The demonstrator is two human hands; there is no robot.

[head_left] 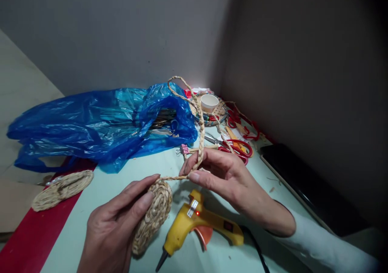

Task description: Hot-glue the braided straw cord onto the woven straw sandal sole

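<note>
My left hand [121, 214] is closed on an oval coil of woven straw braid [156, 212], thumb on its face and fingers along its upper edge. From the coil's top a thin straw braid [200, 131] runs across to my right hand [222, 174], pinched between thumb and fingers. Beyond that pinch the braid rises and loops over in the air. Below both hands a yellow glue gun [182, 226] lies on its side, with a red light lit and its dark nozzle toward me. Part of the coil is hidden behind my left fingers.
A blue plastic bag [100, 121] lies at the back left. Another oval straw coil [63, 189] rests on the red strip [33, 240]. Behind my right hand are red-handled scissors [247, 148], a pink binder clip [184, 149] and a white bowl [209, 102]. A black device [309, 184] is at right.
</note>
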